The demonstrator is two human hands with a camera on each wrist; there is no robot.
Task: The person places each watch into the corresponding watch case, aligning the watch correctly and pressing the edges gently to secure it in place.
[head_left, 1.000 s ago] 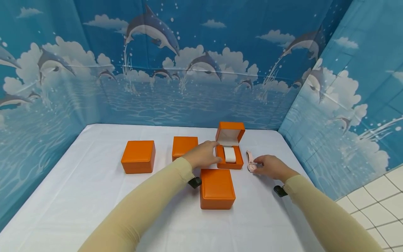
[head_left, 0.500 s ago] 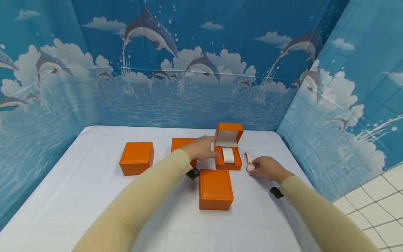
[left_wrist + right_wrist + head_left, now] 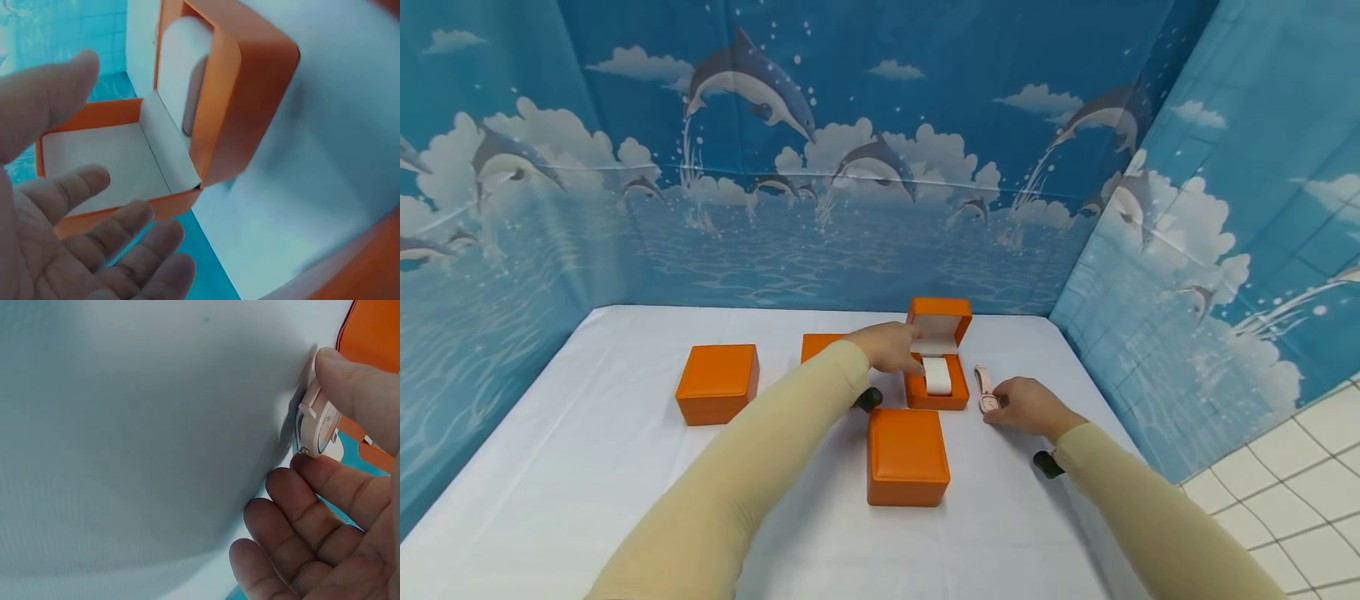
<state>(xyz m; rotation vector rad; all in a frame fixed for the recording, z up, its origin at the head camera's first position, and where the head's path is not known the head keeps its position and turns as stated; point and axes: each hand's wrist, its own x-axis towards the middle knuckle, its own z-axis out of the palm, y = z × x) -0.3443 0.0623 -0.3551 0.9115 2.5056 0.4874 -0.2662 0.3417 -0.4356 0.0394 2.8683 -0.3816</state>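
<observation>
An orange watch box stands with its lid up and a white cushion inside. At its left side is my left hand, fingers loosely spread. In the left wrist view the fingers of that hand overlap the pale lid lining, with nothing in the grasp. To the right of the box, a pink wristwatch lies on the table, strap stretched away from me. My right hand pinches it; in the right wrist view thumb and index finger sit at opposite ends of the watch case.
Three closed orange boxes share the white-covered table: a left box, a back box partly behind my left arm, and a front box. A blue dolphin-print curtain lines the back and sides.
My right thumb and fingers have closed in on the watch. My left hand has shifted slightly right over the open box's edge. The head view has shifted a little; the boxes stay in place.
</observation>
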